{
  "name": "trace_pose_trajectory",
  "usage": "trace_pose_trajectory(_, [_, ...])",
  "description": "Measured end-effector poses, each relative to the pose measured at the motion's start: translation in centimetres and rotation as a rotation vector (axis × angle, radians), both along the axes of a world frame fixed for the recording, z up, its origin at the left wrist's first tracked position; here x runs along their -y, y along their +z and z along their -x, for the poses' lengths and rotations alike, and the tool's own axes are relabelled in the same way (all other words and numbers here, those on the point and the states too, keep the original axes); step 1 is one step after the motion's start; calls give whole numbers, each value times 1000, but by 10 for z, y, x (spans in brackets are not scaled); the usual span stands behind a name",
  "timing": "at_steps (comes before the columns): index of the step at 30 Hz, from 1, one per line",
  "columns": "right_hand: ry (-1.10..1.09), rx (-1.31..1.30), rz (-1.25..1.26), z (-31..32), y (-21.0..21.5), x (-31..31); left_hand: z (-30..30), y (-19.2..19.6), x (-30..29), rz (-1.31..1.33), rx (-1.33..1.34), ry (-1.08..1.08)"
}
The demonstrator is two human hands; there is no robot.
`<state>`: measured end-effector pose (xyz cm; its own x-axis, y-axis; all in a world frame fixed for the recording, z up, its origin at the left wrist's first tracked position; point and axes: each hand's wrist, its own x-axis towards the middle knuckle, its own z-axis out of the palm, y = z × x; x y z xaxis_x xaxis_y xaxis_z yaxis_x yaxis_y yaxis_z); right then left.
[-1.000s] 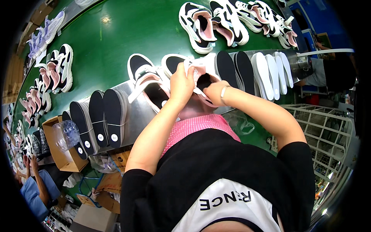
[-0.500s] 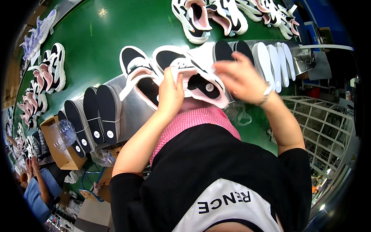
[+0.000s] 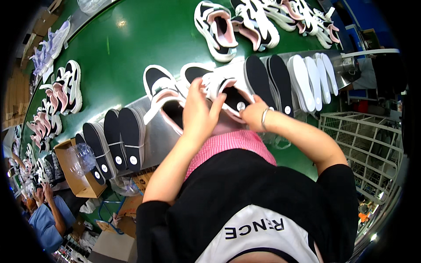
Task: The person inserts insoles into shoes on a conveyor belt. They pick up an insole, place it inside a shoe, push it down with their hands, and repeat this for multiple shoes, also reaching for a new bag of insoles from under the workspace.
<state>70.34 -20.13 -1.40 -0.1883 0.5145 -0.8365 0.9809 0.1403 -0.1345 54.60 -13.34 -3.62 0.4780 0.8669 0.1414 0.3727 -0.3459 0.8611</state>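
Fingers [image 3: 209,101] of left hand [image 3: 199,116] and right hand [image 3: 253,115] clasp one white-and-pink sneaker [image 3: 228,94] | sneaker held above metal bench [image 3: 151,140] edge | black soles [image 3: 118,140] stand left

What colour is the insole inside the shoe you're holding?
Black, seen in the head view inside the shoe.

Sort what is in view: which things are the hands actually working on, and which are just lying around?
In hand:
- white and black sneaker, held by left hand and right hand
- black insole inside it

Lying about:
- second sneaker beside it
- black insoles stacked on the left
- white insoles on the right
- finished sneakers on the green belt
- cardboard box
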Motion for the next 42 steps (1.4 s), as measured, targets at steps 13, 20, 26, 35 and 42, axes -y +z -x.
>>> trace_pose_trajectory(13, [-225,-707,-1011,33,5,-35,35,-30,-67,-159,-584,115])
trace_pose_trajectory(20, [-757,-337,-1039,-126,-12,-97,64,-7,-219,-328,-566,468])
trace_pose_trajectory(26, [-777,136,-1012,-212,-87,-116,-51,-15,-149,-106,-243,-98])
trace_pose_trajectory(35, [-1393,-654,-704,-214,-66,-141,-90,-46,-114,-156,-353,-337])
trace_pose_trajectory(42, [-1637,-1268,40,-101,-35,-61,-11,-10,-39,-134,-430,-390])
